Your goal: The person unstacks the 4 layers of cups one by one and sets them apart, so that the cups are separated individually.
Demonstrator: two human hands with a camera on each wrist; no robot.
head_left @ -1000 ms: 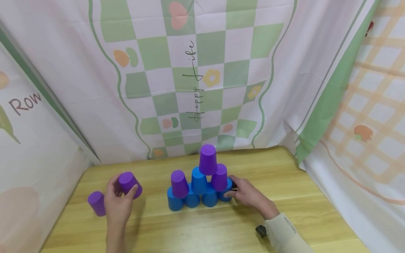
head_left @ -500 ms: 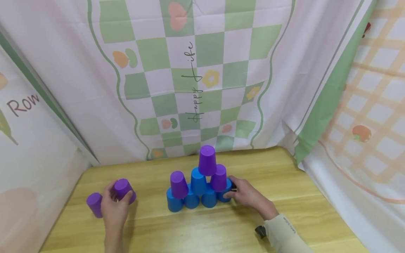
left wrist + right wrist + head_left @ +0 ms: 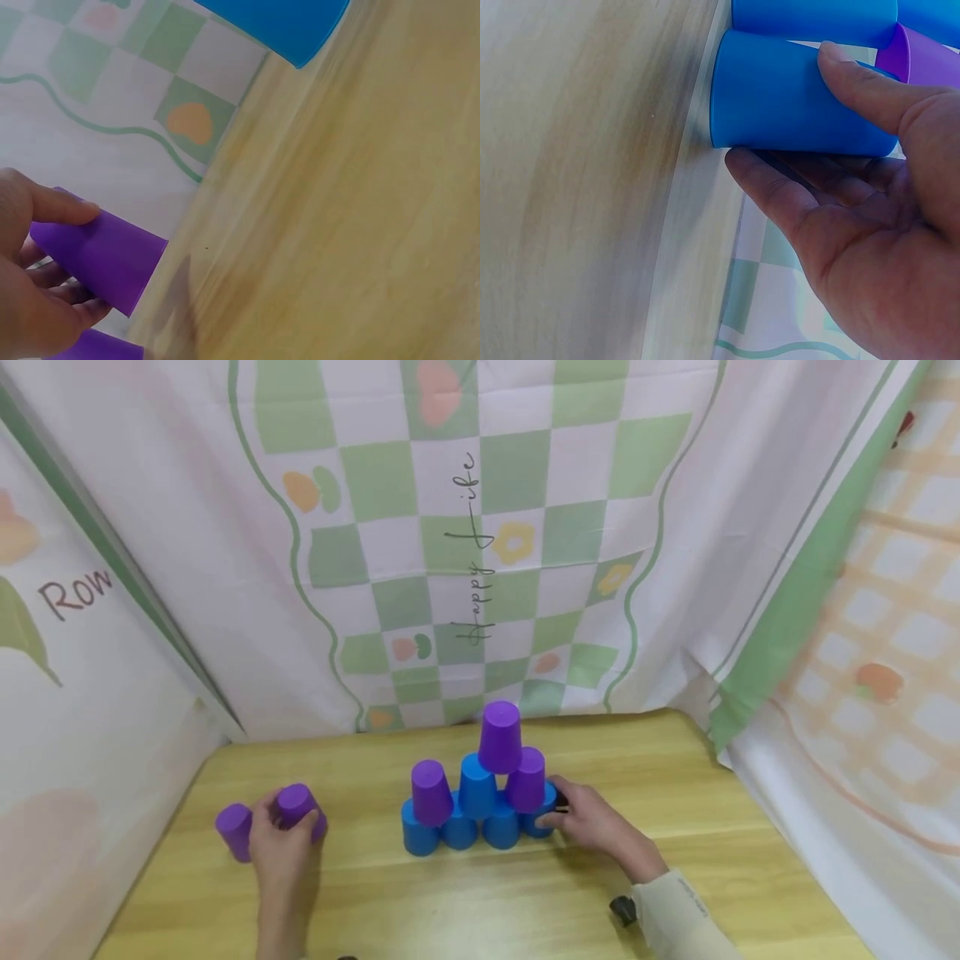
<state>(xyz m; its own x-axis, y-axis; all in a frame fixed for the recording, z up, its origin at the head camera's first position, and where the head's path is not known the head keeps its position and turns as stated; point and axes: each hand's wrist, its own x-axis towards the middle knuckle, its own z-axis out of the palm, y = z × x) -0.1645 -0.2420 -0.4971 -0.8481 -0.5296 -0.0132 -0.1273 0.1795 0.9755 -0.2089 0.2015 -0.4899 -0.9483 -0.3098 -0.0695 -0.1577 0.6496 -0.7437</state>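
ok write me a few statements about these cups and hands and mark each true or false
1. The bottom row consists of four blue cups. True.
2. The left hand holds a blue cup. False: it holds a purple cup.
3. The right hand touches the right-end blue cup with its thumb. True.
4. The top cup is blue. False: it is purple.
5. The middle row's centre cup is blue. True.
6. The outer left cup is to the right of the left hand. False: it is to that hand's left.
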